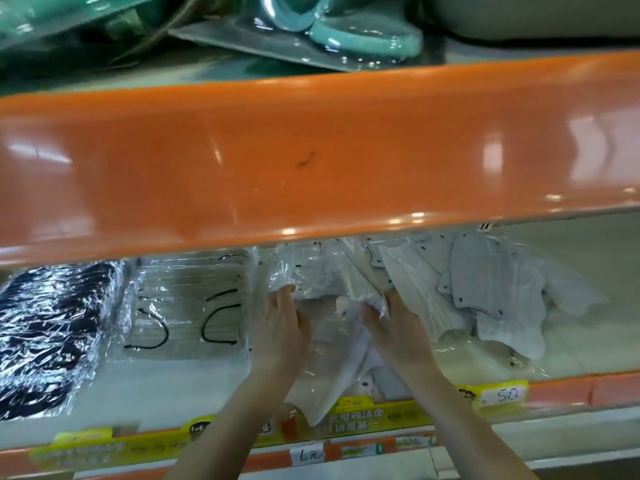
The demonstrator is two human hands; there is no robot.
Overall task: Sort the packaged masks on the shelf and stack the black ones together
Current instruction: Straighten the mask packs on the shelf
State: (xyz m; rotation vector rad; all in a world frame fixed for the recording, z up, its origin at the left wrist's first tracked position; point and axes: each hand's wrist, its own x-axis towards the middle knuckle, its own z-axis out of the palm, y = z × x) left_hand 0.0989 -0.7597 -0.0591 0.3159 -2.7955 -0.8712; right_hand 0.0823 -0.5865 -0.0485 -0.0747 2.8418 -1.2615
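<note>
A stack of black packaged masks in crinkled clear wrap lies at the far left of the shelf. Beside it sits a pack of white masks with black ear loops. In the middle is a loose pile of white packaged masks. My left hand lies flat on the left part of that pile, fingers straight. My right hand grips the clear wrap of a white mask pack at the pile's top. Grey and white masks spread to the right.
An orange shelf lip hangs low above the masks and hides the back of the shelf. Teal packaged goods lie on the upper shelf. Yellow price labels run along the front edge.
</note>
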